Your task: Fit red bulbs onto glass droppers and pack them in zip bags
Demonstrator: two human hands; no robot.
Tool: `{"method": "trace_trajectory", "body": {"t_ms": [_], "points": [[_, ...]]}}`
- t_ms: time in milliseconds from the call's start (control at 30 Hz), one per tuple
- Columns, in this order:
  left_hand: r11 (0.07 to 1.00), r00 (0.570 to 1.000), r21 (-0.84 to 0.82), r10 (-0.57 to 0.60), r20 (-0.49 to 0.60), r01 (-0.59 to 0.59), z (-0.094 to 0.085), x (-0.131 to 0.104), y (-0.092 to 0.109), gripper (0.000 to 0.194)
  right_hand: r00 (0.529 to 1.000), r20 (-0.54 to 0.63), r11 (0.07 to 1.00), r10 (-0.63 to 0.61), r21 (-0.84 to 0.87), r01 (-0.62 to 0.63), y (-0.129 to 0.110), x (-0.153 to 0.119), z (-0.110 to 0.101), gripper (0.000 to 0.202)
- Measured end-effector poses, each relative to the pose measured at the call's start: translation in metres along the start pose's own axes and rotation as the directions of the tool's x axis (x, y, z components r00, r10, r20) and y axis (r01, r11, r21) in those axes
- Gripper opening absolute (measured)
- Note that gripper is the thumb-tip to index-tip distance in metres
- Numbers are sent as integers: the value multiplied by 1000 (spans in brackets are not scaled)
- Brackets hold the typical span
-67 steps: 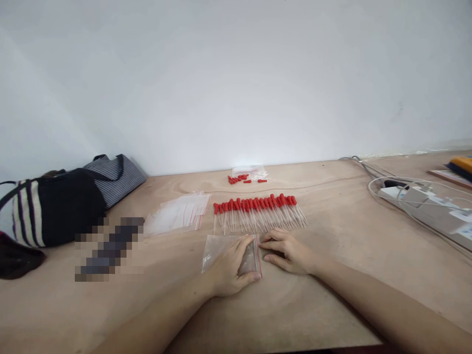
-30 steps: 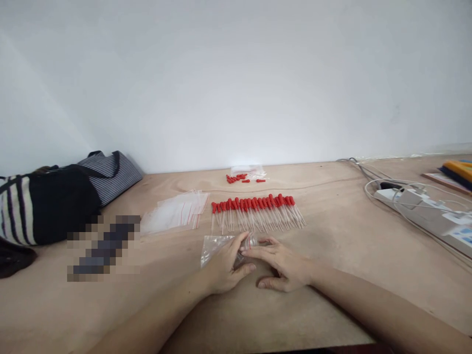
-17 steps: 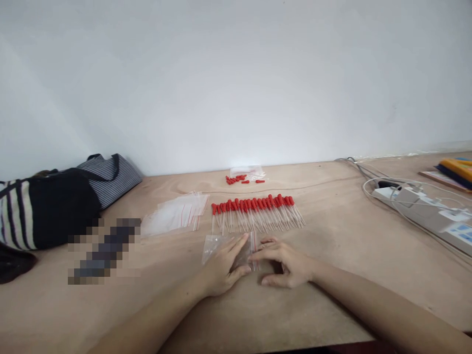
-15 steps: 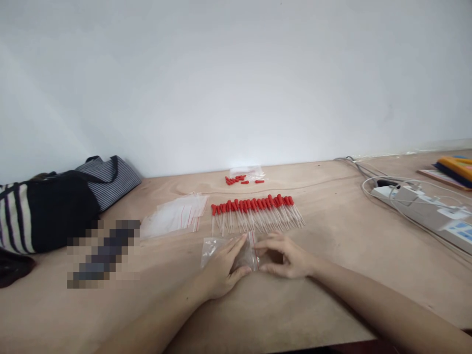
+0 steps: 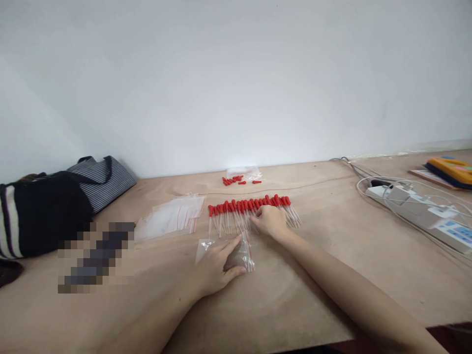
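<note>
Droppers (image 5: 239, 206) lie behind a bag (image 5: 242, 254), between a bag pile (image 5: 167, 218) and power strip (image 5: 424, 216).

We see bare L hand (image 5: 216, 268) & bare R hand (image 5: 271, 220), bare R forearm (image 5: 339, 281), bare L forearm (image 5: 162, 310) w/ 1 small dark spot (image 5: 180, 299).

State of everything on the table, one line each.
Left hand: fingers spread, on clear bag
Right hand: at red-capped droppers; grip unclear
Clear bag: flat; open or sealed unclear
Red-capped droppers: lying in a row, partly hidden
Bag stack: overlapping, fanned out
Loose red caps: clustered, one set apart
Power strip: plugs inserted; on or off unclear
</note>
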State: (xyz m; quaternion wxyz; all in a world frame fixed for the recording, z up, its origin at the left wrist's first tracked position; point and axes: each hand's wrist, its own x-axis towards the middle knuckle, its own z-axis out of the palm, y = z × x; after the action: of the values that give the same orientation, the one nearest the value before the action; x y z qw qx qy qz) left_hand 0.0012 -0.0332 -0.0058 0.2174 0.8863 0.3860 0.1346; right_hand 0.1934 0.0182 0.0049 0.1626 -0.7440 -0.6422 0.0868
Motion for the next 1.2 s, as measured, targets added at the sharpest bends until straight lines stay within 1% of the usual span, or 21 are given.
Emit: {"method": "trace_trajectory", "body": {"t_ms": [133, 333, 467, 533, 567, 600, 633, 667, 700, 767, 833, 867, 933, 1033, 1100, 1133, 1200], "points": [[999, 999, -32, 29, -32, -30, 0, -1, -2, 64, 996, 78, 999, 42, -11, -42, -6, 8, -1, 26], [996, 998, -78, 38, -47, -41, 2, 0, -5, 63, 995, 96, 997, 35, 63, -41, -6, 15, -1, 19], [996, 998, -87, 27, -52, -31, 2, -1, -4, 62, 996, 86, 992, -36, 125, 25, 1, 14, -10, 19], [995, 998, -90, 27, -53, -31, 2, -1, -3, 62, 993, 50, 971, -112, 220, 98, 12, 10, -14, 19], [995, 998, -91, 26, -54, -31, 2, -1, -3, 61, 987, 19, 939, -160, 310, 146, 18, 7, -14, 18], [995, 998, -91, 25, -54, -30, 2, -1, -3, 61, 977, -6, 883, -213, 427, 195, 25, 3, -13, 16], [996, 998, -90, 24, -54, -29, 2, 0, -2, 61, 967, -32, 805, -252, 547, 228, 32, -1, -12, 15], [996, 998, -87, 23, -53, -28, 3, 0, -2, 61, 960, -52, 711, -276, 661, 240, 38, -6, -9, 14], [996, 998, -84, 24, -52, -28, 3, 0, -2, 61, 957, -63, 612, -283, 756, 231, 44, -12, -6, 18], [996, 998, -78, 27, -50, -31, 3, 1, -2, 62, 957, -51, 439, -287, 881, 178, 49, -25, 0, 39], [997, 998, -73, 28, -49, -31, 4, 1, -2, 62, 957, -34, 328, -287, 936, 132, 48, -37, 4, 58], [997, 998, -71, 27, -51, -30, 4, 1, -2, 62, 960, -31, 295, -279, 948, 116, 45, -42, 6, 64], [997, 998, -69, 28, -60, -32, 4, 2, -2, 62, 967, -19, 256, -254, 963, 86, 38, -50, 7, 66], [997, 997, -62, 36, -70, -41, 5, 2, -2, 62, 971, 48, 185, -234, 983, -4, 28, -56, 10, 53], [997, 997, -60, 41, -70, -45, 5, 1, -3, 63, 956, 117, 137, -268, 987, -82, 25, -58, 13, 40], [997, 997, -60, 43, -72, -47, 6, 1, -3, 63, 949, 135, 136, -286, 986, -99, 24, -59, 15, 35], [997, 996, -60, 46, -75, -50, 6, 1, -4, 63, 944, 121, 200, -308, 978, -60, 24, -60, 16, 31]]}}
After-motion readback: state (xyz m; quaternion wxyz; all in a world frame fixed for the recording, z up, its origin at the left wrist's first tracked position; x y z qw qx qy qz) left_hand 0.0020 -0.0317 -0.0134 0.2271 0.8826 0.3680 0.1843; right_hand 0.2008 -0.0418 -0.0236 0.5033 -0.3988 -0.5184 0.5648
